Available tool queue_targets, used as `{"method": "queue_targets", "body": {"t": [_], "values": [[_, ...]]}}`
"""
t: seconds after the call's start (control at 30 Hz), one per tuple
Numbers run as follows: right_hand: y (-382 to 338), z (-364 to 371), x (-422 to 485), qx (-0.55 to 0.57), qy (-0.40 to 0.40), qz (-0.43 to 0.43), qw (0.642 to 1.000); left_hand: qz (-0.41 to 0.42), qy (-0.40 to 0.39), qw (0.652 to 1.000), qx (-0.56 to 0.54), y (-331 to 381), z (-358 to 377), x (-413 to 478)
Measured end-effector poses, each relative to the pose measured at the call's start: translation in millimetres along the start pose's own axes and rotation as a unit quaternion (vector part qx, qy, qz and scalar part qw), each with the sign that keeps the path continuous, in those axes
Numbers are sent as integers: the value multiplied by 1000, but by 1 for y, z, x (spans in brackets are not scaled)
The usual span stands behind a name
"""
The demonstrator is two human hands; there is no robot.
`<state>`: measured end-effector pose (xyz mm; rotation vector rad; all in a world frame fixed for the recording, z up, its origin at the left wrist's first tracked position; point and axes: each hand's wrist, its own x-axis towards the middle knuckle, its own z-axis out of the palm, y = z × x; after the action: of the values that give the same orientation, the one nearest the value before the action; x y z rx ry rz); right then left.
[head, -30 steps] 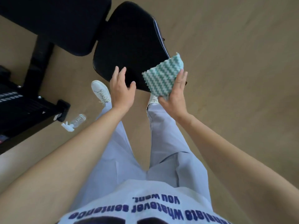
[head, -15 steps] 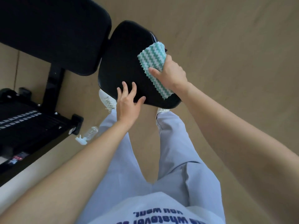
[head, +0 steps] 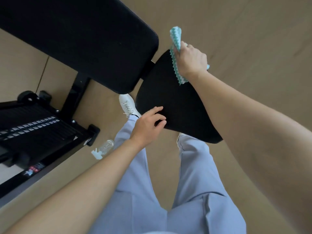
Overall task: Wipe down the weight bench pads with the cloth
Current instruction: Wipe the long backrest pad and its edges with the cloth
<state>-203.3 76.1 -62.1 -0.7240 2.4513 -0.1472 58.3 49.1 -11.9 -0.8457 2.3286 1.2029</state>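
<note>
Delta vs 0.5 s ago: right hand (head: pixel 191 60) has pushed the cloth (head: pixel 175 41) from mid seat pad (head: pixel 177 105) out to the pad's far right edge; the top of the cloth now sticks up past the rim, over the floor (head: pixel 253 39). The teal zigzag cloth stays pinned under the right palm, fingers curled over it, one corner poking out right of the wrist. Left hand (head: pixel 148 125) sits at the near left edge of the seat pad as before, fingers loosely spread, tips touching the pad, holding nothing. Back pad (head: pixel 84 39) fills more of the far left than earlier, cut off by the top and left edges. Spray bottle (head: pixel 103 149) lies on the floor near left, beside the black frame foot (head: pixel 92 134). Hidden: most of the cloth is under the right hand, and the seat pad's right edge is behind the right forearm. Right shoe (head: pixel 179 138) is mostly covered by the pad; left shoe (head: pixel 127 104) shows. The black equipment (head: pixel 25 129) at far left is too dark to identify.
</note>
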Motion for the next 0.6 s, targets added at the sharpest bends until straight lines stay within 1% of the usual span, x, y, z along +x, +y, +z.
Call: {"method": "queue_targets", "body": {"t": [0.03, 0.07, 0.1, 0.17, 0.2, 0.27, 0.33, 0.37, 0.4, 0.43, 0.5, 0.6], "values": [[-10, 3, 1, 10, 9, -17, 1000, -5, 10, 1000, -11, -4, -12, 7], [-21, 6, 0, 44, 9, -39, 998, -11, 26, 999, -19, -9, -26, 15], [-33, 9, -1, 95, -1, -55, 994, -20, 47, 998, -22, -15, -42, 25], [-61, 12, -11, 213, -45, -58, 974, -38, 98, 994, -11, -28, -76, 44], [-75, 15, -14, 278, -68, -38, 957, -43, 123, 992, 0, -36, -95, 53], [-98, 20, -22, 413, -101, 32, 904, -34, 171, 984, 25, -50, -131, 67], [-121, 24, -22, 511, -85, 89, 851, -16, 203, 977, 55, -66, -166, 80], [-132, 26, -18, 535, -74, 105, 835, -4, 218, 973, 73, -75, -181, 85], [-145, 29, -12, 536, -64, 108, 835, 8, 233, 968, 90, -82, -195, 89], [-162, 31, -5, 516, -48, 111, 848, 20, 246, 963, 110, -90, -209, 95], [-192, 41, 4, 448, -15, 107, 887, 27, 262, 950, 168, -102, -230, 104], [-221, 64, 19, 336, 34, 103, 936, 39, 239, 932, 271, -119, -254, 112]]}}
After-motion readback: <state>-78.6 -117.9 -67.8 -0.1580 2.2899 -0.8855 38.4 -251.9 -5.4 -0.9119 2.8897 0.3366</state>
